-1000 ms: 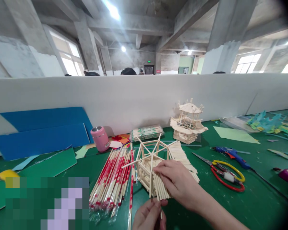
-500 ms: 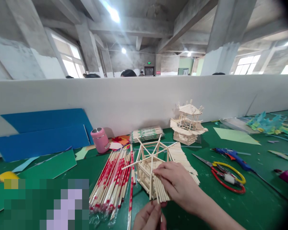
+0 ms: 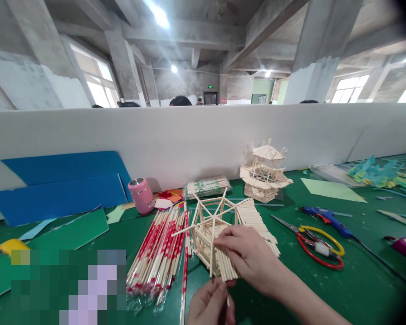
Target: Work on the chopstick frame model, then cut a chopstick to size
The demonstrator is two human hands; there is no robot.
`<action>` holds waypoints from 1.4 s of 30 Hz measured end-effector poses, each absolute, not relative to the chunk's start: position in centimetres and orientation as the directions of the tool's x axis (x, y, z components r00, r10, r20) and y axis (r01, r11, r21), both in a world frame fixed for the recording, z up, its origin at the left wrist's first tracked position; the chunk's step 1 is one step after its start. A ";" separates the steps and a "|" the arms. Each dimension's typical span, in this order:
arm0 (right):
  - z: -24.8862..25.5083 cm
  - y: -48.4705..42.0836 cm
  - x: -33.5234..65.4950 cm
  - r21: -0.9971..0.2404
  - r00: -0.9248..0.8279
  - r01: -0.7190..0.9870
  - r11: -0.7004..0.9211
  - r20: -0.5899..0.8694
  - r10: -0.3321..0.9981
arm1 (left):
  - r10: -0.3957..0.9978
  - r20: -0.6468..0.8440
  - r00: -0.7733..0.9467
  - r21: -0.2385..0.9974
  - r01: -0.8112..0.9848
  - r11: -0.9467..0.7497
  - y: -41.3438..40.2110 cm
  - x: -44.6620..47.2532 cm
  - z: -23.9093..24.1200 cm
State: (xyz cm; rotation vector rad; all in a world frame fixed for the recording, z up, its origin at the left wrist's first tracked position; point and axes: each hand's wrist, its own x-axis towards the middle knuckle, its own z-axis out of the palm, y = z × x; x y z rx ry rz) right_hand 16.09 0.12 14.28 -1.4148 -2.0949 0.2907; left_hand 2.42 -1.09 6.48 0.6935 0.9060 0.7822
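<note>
An unfinished model of thin wooden sticks point(image 3: 211, 230) stands on the green table point(image 3: 325, 289), with a spoked roof frame on top. My right hand point(image 3: 252, 257) rests on its near side, fingers pressing a panel of sticks. At the bottom edge my left hand point(image 3: 211, 307) pinches one short wooden stick point(image 3: 228, 300), held upright just below that panel.
Wrapped bundles of chopsticks point(image 3: 159, 255) lie left of the model. A finished stick pavilion point(image 3: 265, 174) stands behind, a pink cup point(image 3: 141, 195) to its left. Scissors point(image 3: 313, 246) and a blue glue gun point(image 3: 328, 219) lie to the right. Blue boards point(image 3: 61, 185) lean on the white partition point(image 3: 203, 135).
</note>
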 end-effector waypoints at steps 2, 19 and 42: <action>14.2 0.2 16.1 -0.479 -0.266 0.772 0.418 0.353 0.897 | 0.820 -0.423 0.386 0.785 -0.295 0.544 -1.2 2.4 6.9; 13.9 0.2 16.3 -0.487 -0.256 0.764 0.422 0.372 0.892 | 0.801 -0.443 0.403 0.745 -0.332 0.578 -1.2 2.6 7.9; 13.9 0.2 16.2 -0.486 -0.247 0.767 0.420 0.381 0.891 | 0.799 -0.439 0.411 0.753 -0.317 0.577 -1.1 2.4 7.6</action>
